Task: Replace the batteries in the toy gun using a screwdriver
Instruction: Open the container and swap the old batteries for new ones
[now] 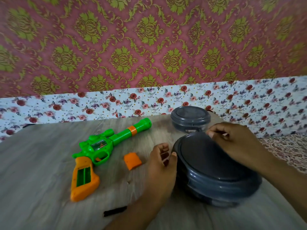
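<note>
A green and orange toy gun (99, 146) lies on the wooden table (41, 163), barrel toward the back right, with its orange grip's battery bay open and empty. The orange battery cover (132, 161) lies loose just right of the trigger. A dark screwdriver handle (115, 211) lies near the front, partly hidden by my left forearm. A dark grey round lidded container (212, 168) stands at the right. My left hand (162, 161) presses against its left rim. My right hand (232, 140) grips the lid's far edge with its fingertips.
A second, smaller dark grey round container (190, 118) stands behind the first. A flowered sheet (116, 103) runs along the table's back edge under pink and gold patterned wallpaper. Patterned cloth (285, 146) lies off the right side.
</note>
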### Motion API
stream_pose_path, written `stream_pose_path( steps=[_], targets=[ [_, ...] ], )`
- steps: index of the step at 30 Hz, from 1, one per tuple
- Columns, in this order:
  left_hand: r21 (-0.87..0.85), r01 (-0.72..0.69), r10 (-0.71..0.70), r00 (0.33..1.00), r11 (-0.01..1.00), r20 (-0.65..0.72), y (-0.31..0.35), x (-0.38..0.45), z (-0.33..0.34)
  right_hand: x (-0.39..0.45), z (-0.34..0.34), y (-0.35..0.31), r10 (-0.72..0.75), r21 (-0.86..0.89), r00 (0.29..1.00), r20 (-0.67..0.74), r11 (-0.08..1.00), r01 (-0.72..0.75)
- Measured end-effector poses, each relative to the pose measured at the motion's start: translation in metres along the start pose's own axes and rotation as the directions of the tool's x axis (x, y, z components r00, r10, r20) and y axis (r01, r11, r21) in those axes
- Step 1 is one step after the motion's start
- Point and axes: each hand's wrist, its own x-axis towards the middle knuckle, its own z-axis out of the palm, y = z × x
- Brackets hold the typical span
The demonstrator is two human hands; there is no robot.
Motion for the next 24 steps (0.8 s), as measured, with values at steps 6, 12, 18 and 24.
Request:
stream_pose_path(
  steps=[6, 12, 18, 24],
  targets=[
    [0.087, -0.074, 0.07, 0.996, 0.993, 0.055, -0.008, -0.024, -0.004, -0.047, 0.01, -0.025, -0.033, -0.191, 0.998, 0.057, 0.981, 0.044],
    [0.108, -0.053, 0.044, 0.995, 0.993, 0.088, -0.008, -0.023, -0.011, -0.076, 0.012, -0.037, 0.012, -0.292, 0.977, 0.213, 0.955, 0.052],
    [0.099, -0.041, 0.029, 0.992, 0.994, 0.123, -0.014, -0.018, -0.014, -0.085, 0.016, -0.032, -0.031, -0.539, 0.967, 0.251, 0.826, 0.166],
    [0.085, -0.011, 0.0, 0.991, 0.996, 0.133, -0.016, -0.016, -0.015, -0.091, 0.024, -0.042, -0.018, -0.585, 0.987, 0.162, 0.803, 0.111]
  ],
)
